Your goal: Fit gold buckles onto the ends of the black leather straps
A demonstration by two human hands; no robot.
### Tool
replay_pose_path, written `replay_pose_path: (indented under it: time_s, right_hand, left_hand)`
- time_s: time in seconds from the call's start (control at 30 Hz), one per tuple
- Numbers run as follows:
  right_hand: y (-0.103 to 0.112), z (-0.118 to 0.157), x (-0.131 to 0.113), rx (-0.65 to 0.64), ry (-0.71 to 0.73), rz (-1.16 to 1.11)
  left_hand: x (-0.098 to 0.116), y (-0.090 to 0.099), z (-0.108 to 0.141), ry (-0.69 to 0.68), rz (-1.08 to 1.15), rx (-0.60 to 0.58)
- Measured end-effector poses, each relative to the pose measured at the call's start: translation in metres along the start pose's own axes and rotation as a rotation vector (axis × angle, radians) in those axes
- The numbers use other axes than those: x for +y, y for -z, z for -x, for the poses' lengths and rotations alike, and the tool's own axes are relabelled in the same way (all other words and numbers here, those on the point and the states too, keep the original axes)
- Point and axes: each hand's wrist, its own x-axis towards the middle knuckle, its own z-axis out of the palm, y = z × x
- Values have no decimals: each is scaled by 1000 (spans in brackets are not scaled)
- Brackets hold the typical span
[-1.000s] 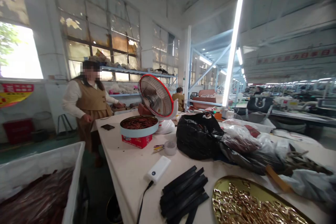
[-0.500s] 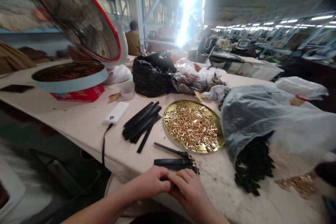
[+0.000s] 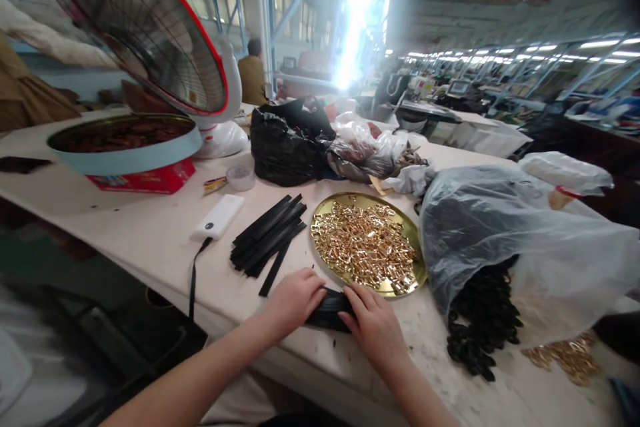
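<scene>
1. So the thing in hand is a bundle of flat, narrow black strips (image 3: 327,313), leather-like or maybe plastic. It's at the near edge of the pale bench (image 3: 160,233), just in front of the oval gold-coloured metal tray (image 3: 418,275). Can't tell if its underside touches the bench.

2. Both hands are on it: left hand (image 3: 294,297) curled round the left end, right hand (image 3: 376,321) gripping the right end, thumb on the near side and fingers over the far side. Palms and undersides are hidden, so no idea how tight the hold is.

3. Weight: I'd guess light. Probably bendy along the length but springy enough to stay flat, and not fragile.

4. Slip is the bit I'd watch. The faces have a slight sheen, so strips could slide over each other and fan out. I'd take it near both ends, thumbs against fingers, pressing the stack together rather than pinching only the top one.

5. The loose pile of longer-looking black strips (image 3: 267,233) off to the left lies splayed, one poking out at an angle. Looks like they don't stick together much, so I'd square up the edges with light pressure from both sides.
</scene>
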Motion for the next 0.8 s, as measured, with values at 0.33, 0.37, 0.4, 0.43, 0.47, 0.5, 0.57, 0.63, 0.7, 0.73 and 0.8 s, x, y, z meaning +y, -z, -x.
replay_pose_path:
  time_s: [0.33, 0.37, 0.4, 0.43, 0.47, 0.5, 0.57, 0.63, 0.7, 0.73, 0.8]
  right_hand:
    - [-14, 11, 0, 131, -76, -66]
    - [-13, 10, 0, 143, -82, -72]
    - [-12, 10, -1, 153, -89, -78]
    - [-10, 9, -2, 161, -95, -85]
    - [-8, 10, -3, 168, -97, -96]
    - [-5, 11, -3, 175, -95, -109]
    - [1, 16, -1, 188, -97, -135]
    - [8, 23, 6, 210, -139, -149]
    - [15, 30, 18, 237, -247, -159]
    - [19, 32, 26, 245, -314, -164]
    - [28, 32, 42, 241, -429, -165]
  left_hand:
    - [-77, 15, -48, 416, -315, 139]
    - [-78, 15, -49, 429, -310, 136]
    - [-79, 16, -50, 438, -301, 134]
    - [-78, 17, -51, 442, -289, 135]
    - [-76, 19, -50, 441, -273, 139]
    - [-74, 21, -49, 436, -255, 146]
    - [-65, 26, -44, 419, -208, 168]
    - [-53, 30, -37, 393, -149, 200]
    - [-36, 29, -30, 340, 67, 219]
    - [-26, 27, -26, 310, 284, 201]
    - [-6, 20, -19, 295, 767, 79]
